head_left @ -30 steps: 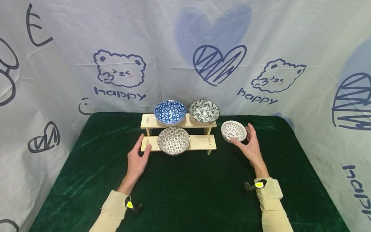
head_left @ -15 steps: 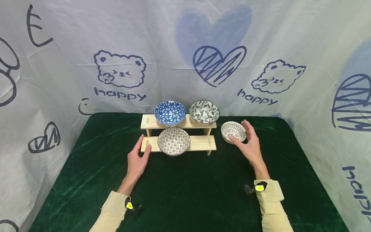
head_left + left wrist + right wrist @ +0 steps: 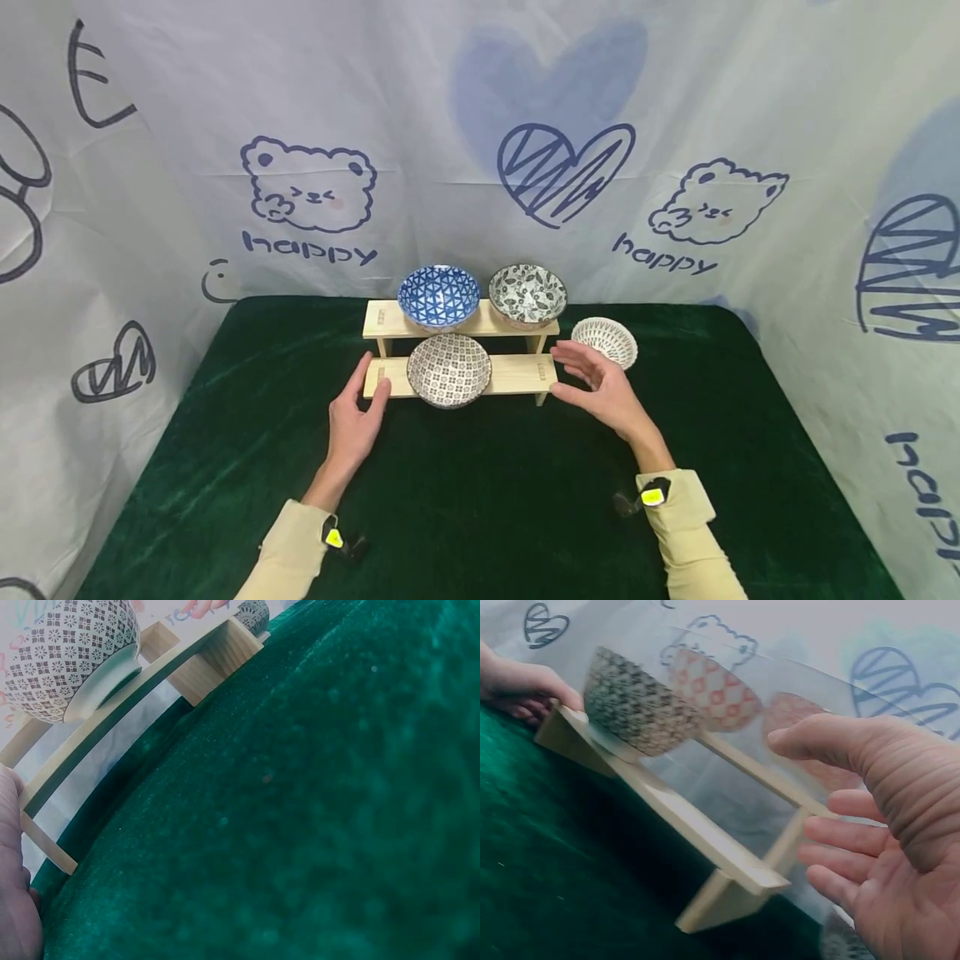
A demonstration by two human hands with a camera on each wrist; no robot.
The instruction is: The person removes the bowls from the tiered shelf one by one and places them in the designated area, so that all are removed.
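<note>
A two-step wooden stand (image 3: 517, 375) stands on the green cloth. At its left end my left hand (image 3: 354, 427) grips the lower step, thumb at the front edge; in the right wrist view its fingers (image 3: 532, 709) curl at that end. My right hand (image 3: 611, 404) hovers by the lower step's right end, fingers spread and holding nothing. On the lower step sits a brown-patterned bowl (image 3: 450, 372). A blue bowl (image 3: 438, 297) and a leaf-patterned bowl (image 3: 528, 295) rest on the upper step. Behind my right hand, a small white ribbed bowl (image 3: 611, 340) is partly hidden.
Dark green velvet cloth (image 3: 480, 500) covers the table. A pale curtain (image 3: 427, 108) with bear and heart drawings hangs close behind the stand and along both sides.
My right hand has let go of the small white bowl and moved left to the stand's right end. That bowl stays beside the stand. My left hand keeps its place.
</note>
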